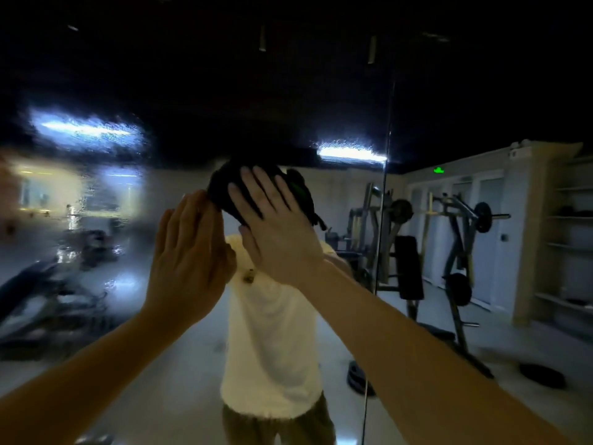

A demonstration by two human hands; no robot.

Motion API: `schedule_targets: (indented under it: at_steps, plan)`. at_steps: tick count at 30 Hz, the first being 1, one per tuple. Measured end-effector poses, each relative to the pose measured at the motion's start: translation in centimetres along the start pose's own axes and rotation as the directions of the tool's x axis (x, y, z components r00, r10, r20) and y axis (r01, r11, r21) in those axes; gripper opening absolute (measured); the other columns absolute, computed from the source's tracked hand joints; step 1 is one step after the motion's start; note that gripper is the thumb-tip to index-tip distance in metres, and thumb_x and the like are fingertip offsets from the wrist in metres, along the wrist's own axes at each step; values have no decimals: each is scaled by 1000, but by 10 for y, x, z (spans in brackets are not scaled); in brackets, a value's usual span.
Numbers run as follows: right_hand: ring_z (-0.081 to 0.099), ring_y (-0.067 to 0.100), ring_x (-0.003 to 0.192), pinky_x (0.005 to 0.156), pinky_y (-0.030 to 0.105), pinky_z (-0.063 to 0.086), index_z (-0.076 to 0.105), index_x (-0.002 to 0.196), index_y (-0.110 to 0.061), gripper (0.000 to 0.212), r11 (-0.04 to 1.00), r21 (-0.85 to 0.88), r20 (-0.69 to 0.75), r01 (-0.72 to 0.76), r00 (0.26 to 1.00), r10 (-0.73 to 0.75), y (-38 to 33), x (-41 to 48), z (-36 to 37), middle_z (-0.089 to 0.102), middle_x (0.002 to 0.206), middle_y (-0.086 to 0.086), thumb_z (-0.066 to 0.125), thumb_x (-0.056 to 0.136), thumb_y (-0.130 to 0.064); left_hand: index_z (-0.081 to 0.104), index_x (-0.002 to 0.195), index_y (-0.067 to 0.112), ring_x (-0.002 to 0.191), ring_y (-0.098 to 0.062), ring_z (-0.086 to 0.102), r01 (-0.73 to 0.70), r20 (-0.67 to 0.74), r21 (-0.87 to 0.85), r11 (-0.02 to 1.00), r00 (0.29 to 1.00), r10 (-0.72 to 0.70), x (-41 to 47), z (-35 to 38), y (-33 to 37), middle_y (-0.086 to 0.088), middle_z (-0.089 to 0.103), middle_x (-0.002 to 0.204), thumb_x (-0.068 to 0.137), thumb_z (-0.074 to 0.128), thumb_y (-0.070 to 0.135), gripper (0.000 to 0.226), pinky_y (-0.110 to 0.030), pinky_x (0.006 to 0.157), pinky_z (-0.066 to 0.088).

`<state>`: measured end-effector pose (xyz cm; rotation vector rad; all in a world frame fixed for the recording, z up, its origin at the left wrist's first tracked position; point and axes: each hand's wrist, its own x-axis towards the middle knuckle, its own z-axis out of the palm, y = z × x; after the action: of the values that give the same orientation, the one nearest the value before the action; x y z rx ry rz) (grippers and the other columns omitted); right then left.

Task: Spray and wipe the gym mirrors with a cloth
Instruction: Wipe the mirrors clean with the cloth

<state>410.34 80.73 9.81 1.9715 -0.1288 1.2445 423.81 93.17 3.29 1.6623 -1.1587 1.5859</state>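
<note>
The gym mirror [96,220] fills the view in front of me; its left part is blurred by wet streaks. My right hand [276,229] lies flat, fingers spread, pressing a dark bunched cloth [224,191] against the glass at head height. A green patch shows on the cloth's right side. My left hand [189,255] is raised beside it, palm toward the mirror, fingers together, its fingertips touching the cloth's left edge. It holds nothing. No spray bottle is in view.
A vertical seam [385,194] joins this mirror panel to the one on the right. The glass reflects a person in a white shirt [272,332], weight machines [455,252], shelves [571,245] and weight plates on the floor [542,375].
</note>
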Motion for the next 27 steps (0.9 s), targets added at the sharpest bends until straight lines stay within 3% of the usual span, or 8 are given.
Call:
schedule_targets:
  at_steps: [2, 5, 8, 13, 16, 21, 24, 27]
  plan:
    - [19, 33, 157, 129, 47, 9, 31, 161, -10, 59, 998, -55, 6, 8, 1000, -8, 28, -6, -7, 25, 168, 16, 35, 108, -35, 27, 160, -7, 158, -43, 18, -38, 24, 46, 998, 999, 37, 10, 5, 2, -28, 23, 168, 105, 43, 34, 70, -60, 127, 17]
    - [17, 34, 157, 128, 49, 12, 27, 162, -9, 62, 955, -167, 9, -246, 968, 251, 87, -29, -21, 20, 169, 18, 34, 107, -37, 29, 158, -9, 158, -42, 21, -40, -27, 3, 999, 999, 40, 23, 10, 12, -30, 24, 167, 105, 46, 37, 72, -55, 129, 13]
    - [14, 33, 158, 128, 48, 10, 20, 163, -8, 62, 859, -215, -19, -465, 881, 472, 142, -64, -35, 16, 170, 18, 26, 109, -37, 27, 159, -9, 158, -43, 21, -12, -49, -14, 1000, 999, 11, 26, 16, 20, -29, 23, 167, 106, 39, 46, 77, -58, 128, 16]
    - [10, 35, 158, 128, 52, 11, 16, 163, -5, 67, 691, -45, -101, -721, 691, 715, 142, -61, -28, 12, 170, 21, 19, 110, -45, 24, 160, -9, 159, -41, 15, 3, -64, 7, 1000, 998, -3, 25, 24, 22, -29, 19, 169, 109, 21, 55, 82, -61, 127, 17]
    - [9, 37, 158, 128, 52, 6, 19, 163, -5, 68, 785, -30, -103, -619, 783, 614, 107, -32, -21, 12, 169, 23, 22, 110, -48, 24, 160, -10, 159, -42, 16, -6, -86, 27, 1000, 996, 8, 25, 25, 22, -29, 20, 169, 109, 22, 54, 81, -62, 126, 19]
    - [7, 34, 159, 127, 52, 4, 23, 163, -10, 63, 968, 36, -52, -247, 967, 249, 30, 19, -11, 13, 170, 19, 20, 108, -40, 24, 159, -10, 159, -43, 16, -28, -81, 64, 998, 996, 34, 23, 30, 18, -29, 17, 169, 105, 32, 51, 82, -66, 123, 22]
    - [6, 30, 159, 127, 48, 4, 23, 163, -10, 62, 998, 46, 14, -33, 999, 32, -2, 24, -6, 14, 171, 15, 21, 108, -38, 18, 162, -8, 160, -42, 13, -44, -15, 76, 996, 999, 45, 22, 27, 17, -27, 11, 171, 99, 41, 52, 89, -65, 124, 21]
    - [9, 29, 159, 128, 46, 3, 24, 163, -10, 62, 1000, -5, 25, -18, 1000, 18, 15, 11, -7, 16, 171, 13, 26, 106, -34, 21, 160, -11, 159, -43, 16, -27, -39, 82, 996, 999, 30, 21, 23, 21, -30, 16, 169, 103, 33, 50, 83, -62, 126, 20]
